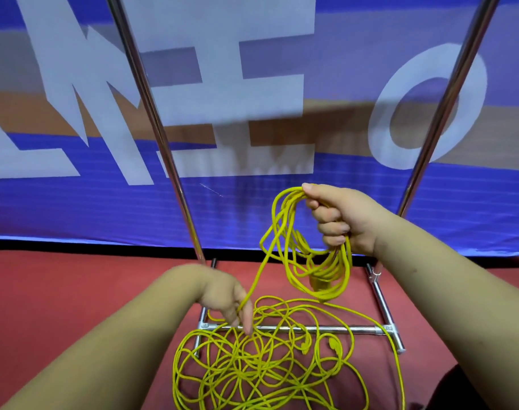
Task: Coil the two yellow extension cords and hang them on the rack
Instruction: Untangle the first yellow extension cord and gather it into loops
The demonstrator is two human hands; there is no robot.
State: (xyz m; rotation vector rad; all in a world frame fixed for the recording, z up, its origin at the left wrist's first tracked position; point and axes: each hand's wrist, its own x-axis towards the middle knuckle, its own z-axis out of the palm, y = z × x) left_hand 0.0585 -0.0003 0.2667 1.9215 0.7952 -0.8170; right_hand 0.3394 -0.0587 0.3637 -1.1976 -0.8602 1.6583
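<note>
Several loops of yellow cord form a coil (329, 291) that hangs from our right hand (341, 217). Its fingers are curled tight round the gathered tops of the loops, with the thumb laid over them. Below that grip the loops hang free, clear of the ground. A single strand (259, 270) leaves the bundle just under the fist and slants down to our left hand (228, 300), which is lower and nearer to us. It meets that hand between the downward-pointing fingers. The hand is blurred, so we cannot tell whether the fingers pinch the strand or only touch it. Right beneath the left fingertips lies the loose cord (252, 368), a wide yellow tangle on the red floor (60, 291). It spreads below both hands, and we cannot pick the two cords apart within it. Part of the tangle lies over the chrome base bar of the rack (355, 329), which runs under both grips. The rack's two shiny uprights rise beyond our hands, one past each, and nothing hangs on what we can see of them. Behind the uprights stands a blue banner (74, 202) with large white letters.
</note>
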